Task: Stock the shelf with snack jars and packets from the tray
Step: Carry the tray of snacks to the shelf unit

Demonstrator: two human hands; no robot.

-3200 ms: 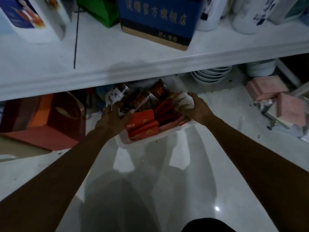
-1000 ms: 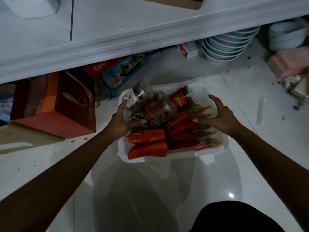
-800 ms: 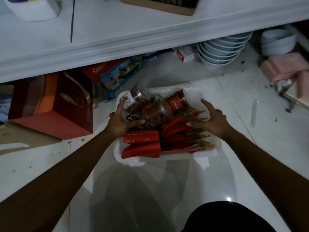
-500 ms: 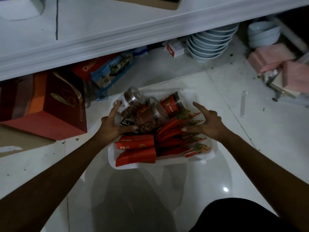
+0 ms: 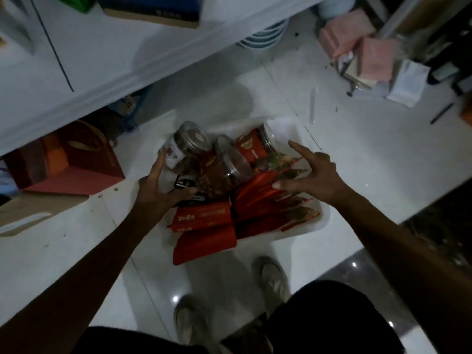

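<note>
- The left hand [image 5: 158,190] is spread at the tray's [image 5: 323,220] left edge. Its forefinger lies along a white-labelled jar [image 5: 188,146] and its thumb lies over a black packet [image 5: 183,183].
- The right hand [image 5: 316,180] is splayed over the tray's right half with the forefinger raised. The thumb tip rests on the red packets [image 5: 207,218], and the hand grips nothing.
- The tray sits on the floor [image 5: 357,154]. Three jars lie on their sides at its far end, and packets fill its near end.
- The shelf [image 5: 115,54] overhangs beyond the tray, with a blue box [image 5: 153,7] on it.
- A red bag [image 5: 69,159] stands left of the tray, under the shelf.
- Bowls [image 5: 263,39] are stacked beyond the tray, and pink boxes [image 5: 357,44] lie far to its right.
- Shoes [image 5: 272,277] stand just nearer than the tray.
</note>
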